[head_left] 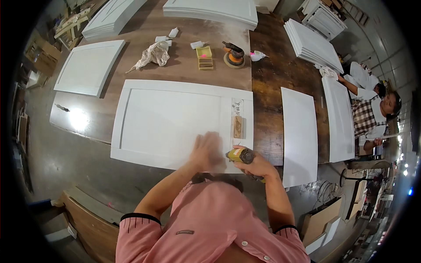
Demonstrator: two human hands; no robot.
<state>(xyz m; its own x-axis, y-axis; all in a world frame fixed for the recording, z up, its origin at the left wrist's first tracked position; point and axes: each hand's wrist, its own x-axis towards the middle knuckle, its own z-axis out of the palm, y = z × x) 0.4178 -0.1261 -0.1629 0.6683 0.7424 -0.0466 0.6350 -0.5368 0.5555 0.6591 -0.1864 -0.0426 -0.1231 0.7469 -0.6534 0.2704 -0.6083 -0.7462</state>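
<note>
A white framed cabinet door (175, 120) lies in front of me, overhanging the table's near edge. My left hand (208, 151) is over its lower middle, the fingers smeared by motion. My right hand (258, 166) grips a yellow and black cordless drill (240, 155) at the door's near right corner, its thin bit pointing away from me. Just beyond the drill a small wooden block (237, 127) rests on the right frame rail. Above the block is a patch of dark marks (237, 106) on the rail.
Beyond the door are an orange and black sander (234, 55), a small yellow box (205, 58), a crumpled cloth (154, 54) and small white bottles (198, 44). White panels (300, 136) and stacked doors (313, 44) stand right. A co-worker (370, 109) is at the right edge.
</note>
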